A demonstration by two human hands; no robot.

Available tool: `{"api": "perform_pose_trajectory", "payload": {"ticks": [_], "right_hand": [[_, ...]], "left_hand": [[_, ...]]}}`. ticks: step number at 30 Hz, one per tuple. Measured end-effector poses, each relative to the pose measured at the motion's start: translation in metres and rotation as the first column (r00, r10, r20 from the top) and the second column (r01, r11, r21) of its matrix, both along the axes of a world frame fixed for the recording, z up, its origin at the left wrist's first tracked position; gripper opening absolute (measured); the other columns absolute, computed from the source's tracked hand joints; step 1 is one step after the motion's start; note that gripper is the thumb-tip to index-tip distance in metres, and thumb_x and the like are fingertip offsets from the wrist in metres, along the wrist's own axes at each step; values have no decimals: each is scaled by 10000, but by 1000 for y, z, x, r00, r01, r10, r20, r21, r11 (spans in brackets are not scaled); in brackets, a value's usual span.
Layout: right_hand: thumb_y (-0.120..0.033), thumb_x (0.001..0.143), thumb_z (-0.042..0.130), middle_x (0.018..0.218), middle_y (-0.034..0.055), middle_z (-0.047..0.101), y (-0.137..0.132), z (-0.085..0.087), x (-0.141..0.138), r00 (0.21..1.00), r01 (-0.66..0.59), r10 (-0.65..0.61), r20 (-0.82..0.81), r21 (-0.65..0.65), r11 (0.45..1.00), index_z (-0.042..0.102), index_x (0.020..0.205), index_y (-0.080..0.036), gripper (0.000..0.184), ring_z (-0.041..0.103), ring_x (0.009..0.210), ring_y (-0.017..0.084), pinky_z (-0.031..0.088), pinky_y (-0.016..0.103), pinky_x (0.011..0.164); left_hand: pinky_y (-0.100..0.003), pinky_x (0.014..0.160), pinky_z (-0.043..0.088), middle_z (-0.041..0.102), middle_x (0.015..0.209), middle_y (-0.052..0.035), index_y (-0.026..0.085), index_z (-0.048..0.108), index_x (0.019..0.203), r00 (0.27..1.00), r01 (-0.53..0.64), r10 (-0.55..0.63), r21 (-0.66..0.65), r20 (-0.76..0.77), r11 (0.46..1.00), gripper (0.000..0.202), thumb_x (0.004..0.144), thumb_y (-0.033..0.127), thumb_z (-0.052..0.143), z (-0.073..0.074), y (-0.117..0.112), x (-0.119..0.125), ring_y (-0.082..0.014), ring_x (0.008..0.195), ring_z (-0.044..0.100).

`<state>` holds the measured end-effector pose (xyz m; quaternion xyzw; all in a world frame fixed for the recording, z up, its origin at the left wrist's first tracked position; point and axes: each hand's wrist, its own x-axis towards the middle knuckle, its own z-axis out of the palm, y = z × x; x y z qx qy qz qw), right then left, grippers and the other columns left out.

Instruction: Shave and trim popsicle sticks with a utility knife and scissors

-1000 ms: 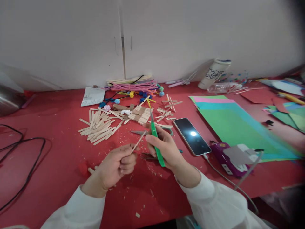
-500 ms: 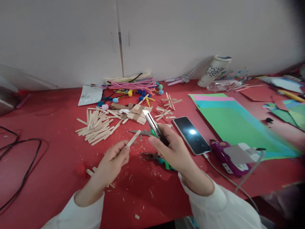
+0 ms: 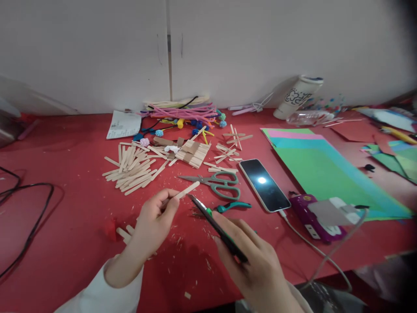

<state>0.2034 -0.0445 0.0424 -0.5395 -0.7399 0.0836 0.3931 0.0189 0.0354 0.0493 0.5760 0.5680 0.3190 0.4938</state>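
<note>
Between the thumb and fingers of my left hand [image 3: 156,217] is a wooden craft stick [image 3: 188,189], its rounded end pointing up and right. My right hand [image 3: 250,252] is closed around a black utility knife [image 3: 224,237] with its blade out. The blade tip lies close to the stick's underside; whether they touch I cannot tell. Just beyond the hands rest grey-handled scissors [image 3: 224,179] and teal-handled pliers [image 3: 233,206], whose jaws are partly hidden behind the knife. A few more sticks [image 3: 124,234] lie under my left wrist.
A pile of craft sticks [image 3: 133,169] and a taped stick panel [image 3: 193,152] lie behind my hands. Pipe cleaners [image 3: 185,114] sit by the wall. To the right are a phone [image 3: 265,187], a purple power bank [image 3: 316,217] with a cable, and coloured paper [image 3: 312,161]. Shavings dot the red table [image 3: 182,278].
My right hand has come down and nearer, tilting the knife so its blade sits by the stick. The scissors and pliers handles now show. The stick in my left hand has tipped flatter.
</note>
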Motion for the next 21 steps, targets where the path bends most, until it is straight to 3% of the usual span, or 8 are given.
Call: {"api": "perform_pose_trajectory", "payload": {"ticks": [5,15,21], "right_hand": [[-133,894,495,975,92,719,-5,0,-2,1000,21,-21,7,-10,1000,579,1272,-230,399,732,826,195,598,226,630],[-114,885,499,942,93,721,-5,4,-7,1000,31,-31,2,12,999,611,1239,-216,385,734,812,183,595,213,631],[-119,899,493,957,91,715,-6,2,-9,999,46,-46,0,12,999,587,1268,-236,398,725,830,187,594,224,633]], "left_hand": [[-219,444,260,338,533,76,208,580,759,997,39,-31,124,-66,991,259,847,429,479,3,-1,4,-97,454,279],[-220,486,317,502,579,49,202,600,774,994,39,-21,174,-104,984,274,861,432,480,1,-4,3,-113,500,414],[-225,459,278,460,548,60,209,587,758,991,65,-39,205,-128,977,265,876,414,468,2,-3,4,-111,474,375]]}}
